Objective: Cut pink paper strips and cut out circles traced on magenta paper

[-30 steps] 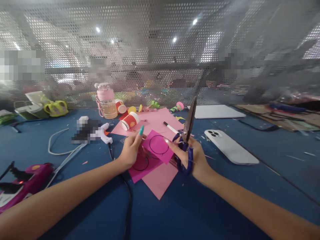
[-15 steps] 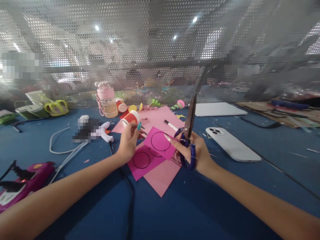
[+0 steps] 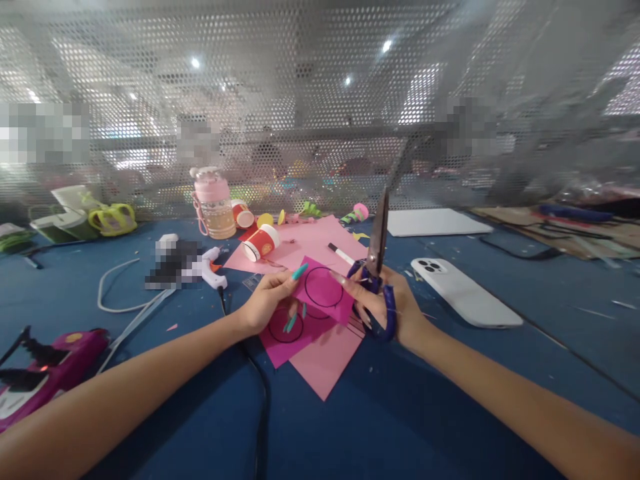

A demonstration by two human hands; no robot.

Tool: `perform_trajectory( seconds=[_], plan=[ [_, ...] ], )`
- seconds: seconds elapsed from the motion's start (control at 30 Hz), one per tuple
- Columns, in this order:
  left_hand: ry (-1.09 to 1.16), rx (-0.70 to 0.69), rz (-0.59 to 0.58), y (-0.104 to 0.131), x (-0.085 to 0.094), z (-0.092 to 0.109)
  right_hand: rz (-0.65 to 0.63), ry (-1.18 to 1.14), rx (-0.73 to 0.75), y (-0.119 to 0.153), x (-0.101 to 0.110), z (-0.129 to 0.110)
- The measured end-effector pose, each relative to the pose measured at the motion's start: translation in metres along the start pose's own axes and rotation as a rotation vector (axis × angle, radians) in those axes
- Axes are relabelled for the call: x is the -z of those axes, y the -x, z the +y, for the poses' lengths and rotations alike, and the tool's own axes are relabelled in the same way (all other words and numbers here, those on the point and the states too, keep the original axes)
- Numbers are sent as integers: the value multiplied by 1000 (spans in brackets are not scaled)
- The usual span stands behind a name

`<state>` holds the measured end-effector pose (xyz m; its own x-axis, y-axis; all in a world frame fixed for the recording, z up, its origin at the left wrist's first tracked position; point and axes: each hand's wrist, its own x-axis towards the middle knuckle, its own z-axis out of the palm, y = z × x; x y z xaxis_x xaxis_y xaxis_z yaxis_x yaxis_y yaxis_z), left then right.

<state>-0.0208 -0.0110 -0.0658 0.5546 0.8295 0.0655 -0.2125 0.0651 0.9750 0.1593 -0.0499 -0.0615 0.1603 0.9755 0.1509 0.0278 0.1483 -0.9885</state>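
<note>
A small magenta paper with a black circle drawn on it is held up between my two hands. My left hand pinches its left edge between thumb and fingers. On the right edge, the thumb of my right hand presses the same paper. That hand also has the blue-handled scissors in its grip, blades pointing up and away. Below lies a larger magenta sheet with drawn circles, partly covered by my left fingers. It rests on a light pink sheet.
Behind the hands are a pink sheet, a marker, a red paper cup and a pink bottle. A glue gun and magenta power strip lie left. A white phone is at right.
My left hand has moved right and slightly down and taken hold of the small magenta paper's left edge. My right hand still holds the scissors and paper, nearly unmoved.
</note>
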Motion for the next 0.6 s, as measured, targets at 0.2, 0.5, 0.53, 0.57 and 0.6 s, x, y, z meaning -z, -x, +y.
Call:
perform_trajectory(
  seconds=[0.2, 0.5, 0.53, 0.57, 0.6],
  plan=[
    [94, 70, -58, 1, -1, 7, -13, 39, 62, -5, 3, 8],
    [73, -20, 308, -10, 1, 15, -11, 131, 118, -19, 14, 9],
    [51, -20, 326, -11, 2, 15, -9, 171, 150, -20, 15, 8],
    [37, -16, 334, -12, 3, 14, -13, 200, 175, -20, 16, 6],
    [25, -24, 343, -13, 3, 15, -25, 219, 191, -20, 16, 5]
  ],
)
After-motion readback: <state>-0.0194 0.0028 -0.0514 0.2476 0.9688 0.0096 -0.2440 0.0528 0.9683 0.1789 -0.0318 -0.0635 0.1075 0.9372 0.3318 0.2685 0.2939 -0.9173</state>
